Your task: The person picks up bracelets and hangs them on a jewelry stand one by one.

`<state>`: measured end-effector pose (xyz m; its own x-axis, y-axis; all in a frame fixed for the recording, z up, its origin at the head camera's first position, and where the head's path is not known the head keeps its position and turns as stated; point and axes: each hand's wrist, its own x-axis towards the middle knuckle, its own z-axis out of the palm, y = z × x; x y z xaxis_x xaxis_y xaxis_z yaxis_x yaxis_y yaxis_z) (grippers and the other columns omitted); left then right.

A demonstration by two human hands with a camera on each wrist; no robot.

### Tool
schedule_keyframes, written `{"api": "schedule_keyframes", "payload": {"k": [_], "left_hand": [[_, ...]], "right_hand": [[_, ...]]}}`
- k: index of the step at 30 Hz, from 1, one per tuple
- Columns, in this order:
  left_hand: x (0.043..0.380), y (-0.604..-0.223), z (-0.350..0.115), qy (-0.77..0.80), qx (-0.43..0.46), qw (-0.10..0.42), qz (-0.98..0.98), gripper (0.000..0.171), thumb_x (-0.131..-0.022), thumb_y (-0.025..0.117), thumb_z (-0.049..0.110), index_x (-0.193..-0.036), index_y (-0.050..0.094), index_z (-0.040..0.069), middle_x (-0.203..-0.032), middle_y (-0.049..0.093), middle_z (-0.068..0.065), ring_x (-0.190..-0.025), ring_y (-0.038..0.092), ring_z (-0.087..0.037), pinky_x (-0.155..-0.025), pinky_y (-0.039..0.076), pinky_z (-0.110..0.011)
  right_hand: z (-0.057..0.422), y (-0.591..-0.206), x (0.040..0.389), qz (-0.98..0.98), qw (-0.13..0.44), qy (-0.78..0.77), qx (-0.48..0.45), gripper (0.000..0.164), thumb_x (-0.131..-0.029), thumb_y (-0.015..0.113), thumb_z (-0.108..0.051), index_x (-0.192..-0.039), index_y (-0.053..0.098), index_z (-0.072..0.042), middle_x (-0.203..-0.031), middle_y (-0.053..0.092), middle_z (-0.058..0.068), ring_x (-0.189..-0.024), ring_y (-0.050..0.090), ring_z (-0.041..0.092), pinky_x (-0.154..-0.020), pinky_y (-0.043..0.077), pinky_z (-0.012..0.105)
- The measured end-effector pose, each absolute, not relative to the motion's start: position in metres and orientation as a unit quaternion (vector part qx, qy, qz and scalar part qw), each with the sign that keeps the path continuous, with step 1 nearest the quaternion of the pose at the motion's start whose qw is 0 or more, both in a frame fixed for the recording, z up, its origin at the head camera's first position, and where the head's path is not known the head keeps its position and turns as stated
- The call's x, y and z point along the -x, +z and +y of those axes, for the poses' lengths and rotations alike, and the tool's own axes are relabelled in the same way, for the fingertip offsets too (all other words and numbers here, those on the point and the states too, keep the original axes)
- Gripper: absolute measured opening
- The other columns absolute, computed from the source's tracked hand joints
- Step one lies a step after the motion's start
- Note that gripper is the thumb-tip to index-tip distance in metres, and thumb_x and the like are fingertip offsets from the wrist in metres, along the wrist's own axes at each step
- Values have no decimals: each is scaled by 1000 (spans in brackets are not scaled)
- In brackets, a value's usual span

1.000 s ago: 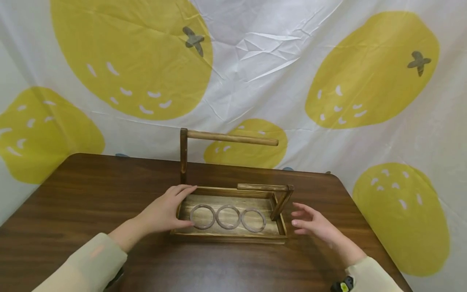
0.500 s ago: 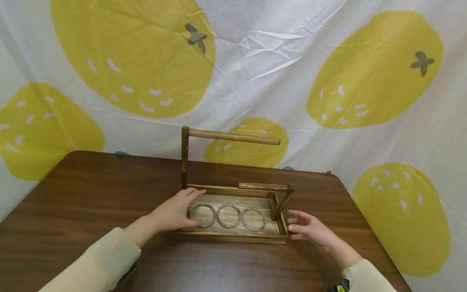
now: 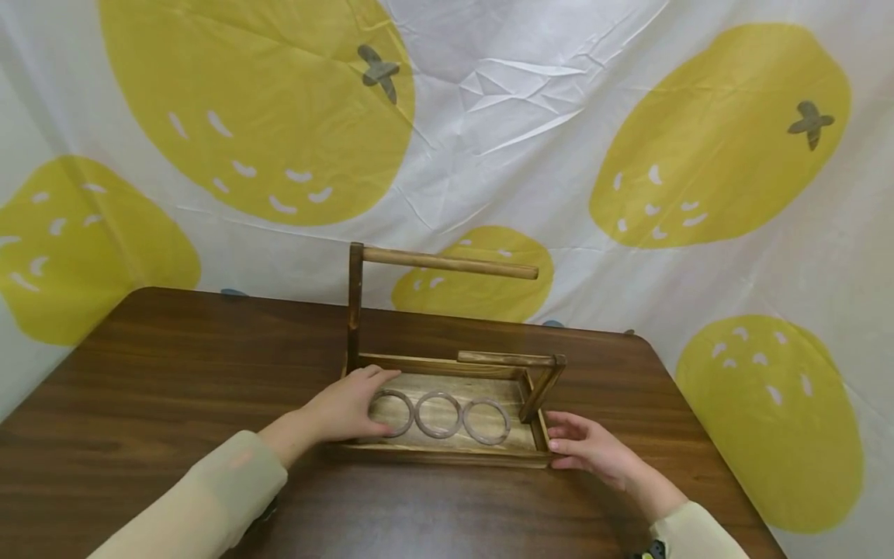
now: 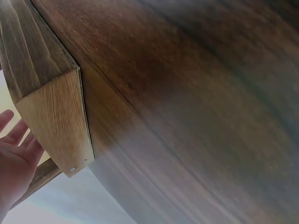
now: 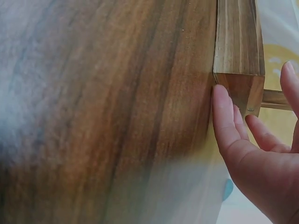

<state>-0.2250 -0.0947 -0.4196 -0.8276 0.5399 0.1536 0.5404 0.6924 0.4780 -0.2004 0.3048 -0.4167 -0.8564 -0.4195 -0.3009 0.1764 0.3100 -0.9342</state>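
A shallow wooden tray (image 3: 447, 456) rests on the dark wood table, with three greyish bangle-like rings (image 3: 438, 394) lying in a row on its floor. My left hand (image 3: 349, 405) reaches over the tray's left end. Its thumb and fingers are spread apart, overlapping the leftmost ring (image 3: 412, 412). At the opposite end my right hand (image 3: 594, 450) has loosely bent fingers right at the end wall. The right wrist view has these fingertips (image 5: 219, 93) beside the tray's lower corner (image 5: 238, 42). In the left wrist view, the left hand (image 4: 18, 158) is partly behind the tray's end (image 4: 56, 112).
A tall post (image 3: 354, 310) at the tray's left carries a long horizontal bar (image 3: 450, 263). On its right a shorter post (image 3: 542, 390) holds a lower bar (image 3: 504, 359) pointing inward. Behind the table (image 3: 209, 349) hangs a white cloth (image 3: 503, 155) with yellow fruit prints.
My left hand has moved right, from the tray's left end further over the leftmost ring. My right hand has come in leftward and slightly down to the right end wall. The rings stay put.
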Motion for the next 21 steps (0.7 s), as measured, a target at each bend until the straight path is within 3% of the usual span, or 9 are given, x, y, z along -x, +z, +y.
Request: {"api": "schedule_keyframes", "payload": {"k": [11,21], "left_hand": [[231,-426,-89,-240,275,-16,-931,79,-71,78,36,-136,46,6,-125,54,-12,-113,54,-29,-92,48,-44],[232,-427,-83,-205,266,-12,-942,79,-68,80,39,-134,49,6,-123,56,-12,-110,57,-32,-87,50,-46]], "right_hand": [[305,-420,201,762,264,-587,74,78,-90,62,-15,-142,13,16,-121,46,18,-97,55,10,-85,54,34],[306,-423,202,759,267,-587,84,77,-89,62,-12,-140,13,19,-128,43,28,-99,56,9,-86,53,33]]}}
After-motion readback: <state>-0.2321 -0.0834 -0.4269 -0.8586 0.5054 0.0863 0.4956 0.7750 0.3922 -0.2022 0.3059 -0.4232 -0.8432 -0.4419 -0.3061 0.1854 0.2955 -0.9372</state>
